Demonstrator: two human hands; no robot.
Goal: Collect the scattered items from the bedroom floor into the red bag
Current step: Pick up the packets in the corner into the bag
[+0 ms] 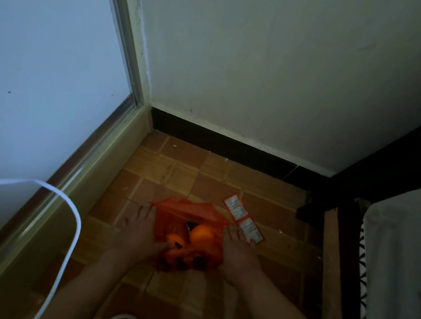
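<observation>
**Two hands at one red bag on a bedroom floor**

A person's two hands flank a single red bag (191, 237) standing on the brown tiled floor (178, 166), in the corner between a pale wall (277, 70) and a glass door (46, 66). The left hand (137, 232) lies along the bag's left side, its fingers extended toward the rim and its thumb touching the plastic. The right hand (237, 254) presses against the bag's right side with fingers stretched forward; whether either hand pinches the plastic cannot be told in the dim light. Two oranges show through the bag's open mouth: a larger orange (203, 233) and a smaller orange (174, 239) to its left. One strip of red-edged sachets (243, 221), four by count, lies on the floor just beside the bag's right edge. A dark bed frame (344, 249) stands at right, and one white cable (70, 212) loops at left.
</observation>
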